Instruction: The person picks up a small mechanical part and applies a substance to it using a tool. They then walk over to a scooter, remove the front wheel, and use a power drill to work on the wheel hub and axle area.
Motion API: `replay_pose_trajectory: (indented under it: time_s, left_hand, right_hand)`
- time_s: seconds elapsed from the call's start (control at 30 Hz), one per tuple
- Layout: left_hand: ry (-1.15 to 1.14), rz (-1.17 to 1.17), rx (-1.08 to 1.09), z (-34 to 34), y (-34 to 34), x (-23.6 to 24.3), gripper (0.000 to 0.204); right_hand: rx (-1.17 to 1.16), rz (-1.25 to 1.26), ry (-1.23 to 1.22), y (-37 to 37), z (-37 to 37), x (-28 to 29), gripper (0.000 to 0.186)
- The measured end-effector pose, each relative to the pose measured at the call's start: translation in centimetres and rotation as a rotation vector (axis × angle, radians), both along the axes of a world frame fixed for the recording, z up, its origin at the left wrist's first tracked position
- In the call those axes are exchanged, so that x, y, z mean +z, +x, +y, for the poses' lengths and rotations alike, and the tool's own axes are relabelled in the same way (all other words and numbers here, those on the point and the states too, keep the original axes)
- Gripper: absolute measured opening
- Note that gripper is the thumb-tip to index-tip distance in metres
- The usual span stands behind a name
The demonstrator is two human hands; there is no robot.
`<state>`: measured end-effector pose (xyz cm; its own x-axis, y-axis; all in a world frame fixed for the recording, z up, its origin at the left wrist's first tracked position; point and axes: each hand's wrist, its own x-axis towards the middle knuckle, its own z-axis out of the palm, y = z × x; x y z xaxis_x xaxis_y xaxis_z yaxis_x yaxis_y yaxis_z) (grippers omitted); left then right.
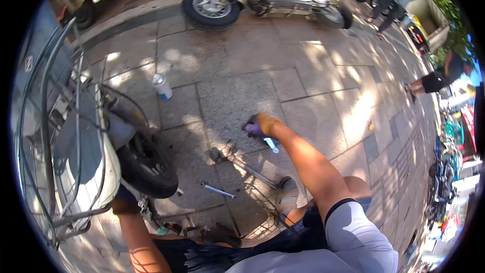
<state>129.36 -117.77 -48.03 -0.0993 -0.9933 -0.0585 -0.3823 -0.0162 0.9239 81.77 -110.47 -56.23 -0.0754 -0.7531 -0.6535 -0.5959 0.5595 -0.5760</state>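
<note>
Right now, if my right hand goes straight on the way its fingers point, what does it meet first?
Leftward across the paving, your right hand would probably meet the left scooter near its black wheel first, though depth is unclear.

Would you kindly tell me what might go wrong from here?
The gloved left hand is close to the black scooter wheel; it might get pinched if the wheel turns.
The wrench lies loose on the paving near the right sandal and might be stepped on.
The white and blue can, apparently upright, could be knocked over.
</note>
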Motion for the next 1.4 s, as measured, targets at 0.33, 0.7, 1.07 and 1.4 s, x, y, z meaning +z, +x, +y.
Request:
replay_pose_trajectory:
  time_s: [0.33, 0.7, 1.07, 1.4]
  left_hand:
    - [-0.052, 0.028, -0.092, 0.7, -5.9, -0.8, 0.043]
    - [-0.100, 0.091, -0.028, 0.3, -0.2, -1.0, 0.044]
    - [-0.177, 0.142, 0.125, 0.3, 5.7, -2.3, 0.045]
    - [-0.169, 1.143, 0.087, 1.4, 9.2, -4.4, 0.046]
  right_hand:
    - [-0.169, -0.918, -0.736, 15.2, -11.4, 21.1, 0.064]
    - [-0.049, -0.843, -0.836, 26.0, -15.0, 24.8, 0.060]
    - [-0.268, -0.917, -0.577, 26.3, -14.0, 25.2, 0.052]
    - [-0.274, -0.708, -0.538, 23.2, -15.0, 22.1, 0.057]
